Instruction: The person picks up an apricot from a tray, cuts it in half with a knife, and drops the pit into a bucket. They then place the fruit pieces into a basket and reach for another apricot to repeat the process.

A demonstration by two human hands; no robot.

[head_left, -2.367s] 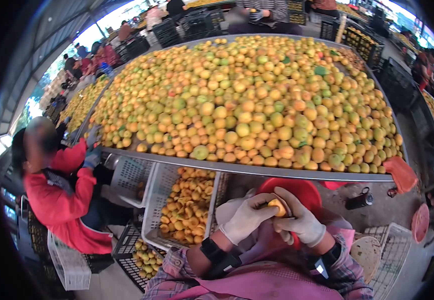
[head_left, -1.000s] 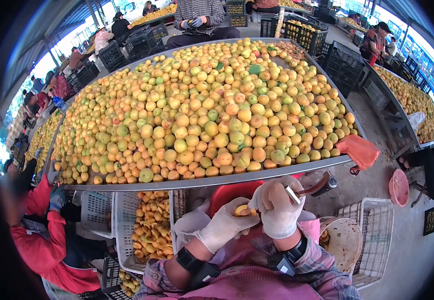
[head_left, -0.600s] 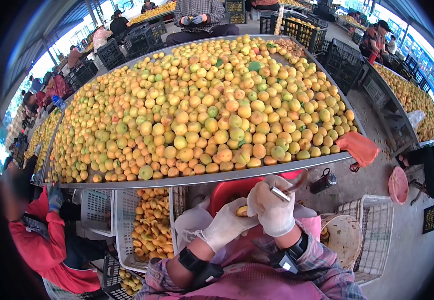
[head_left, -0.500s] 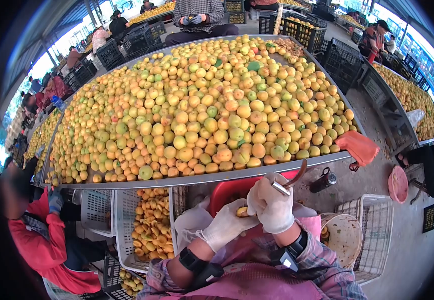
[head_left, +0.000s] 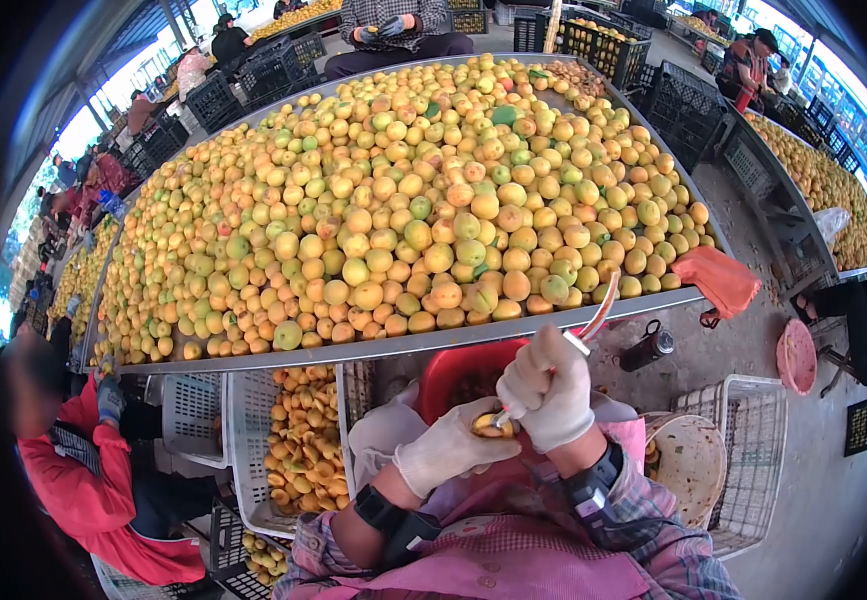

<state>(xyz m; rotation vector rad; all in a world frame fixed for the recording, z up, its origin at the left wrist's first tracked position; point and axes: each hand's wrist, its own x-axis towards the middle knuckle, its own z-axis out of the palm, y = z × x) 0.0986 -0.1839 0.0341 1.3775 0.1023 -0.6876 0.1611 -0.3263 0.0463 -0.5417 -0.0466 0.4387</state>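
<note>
In its white glove, my left hand (head_left: pixel 451 449) is closed around a yellow apricot (head_left: pixel 491 427) whose dark inside shows through a cut. My right hand (head_left: pixel 556 392), gloved too, grips a slim curved tool (head_left: pixel 605 308). Its bent end rises above the fist, and a small metal tip below meets the opened apricot. A red basin (head_left: pixel 442 380) stands just beyond both hands, partly hidden by them. Past it, heaped apricots (head_left: pixel 374 220) cover a large metal-edged table (head_left: pixel 414 348).
Left of my knees is a white crate (head_left: pixel 254 470) of split apricots. A white bucket (head_left: pixel 699 460) and another white crate (head_left: pixel 769 440) are at right. An orange-red bag (head_left: pixel 719 282) hangs over the table corner; a dark bottle (head_left: pixel 647 347) stands below. A red-sleeved co-worker (head_left: pixel 104 480) sits left.
My right hand has turned and brought the tool's metal tip down to the apricot. The tool's curved end has swung upward. My left hand still holds the apricot.
</note>
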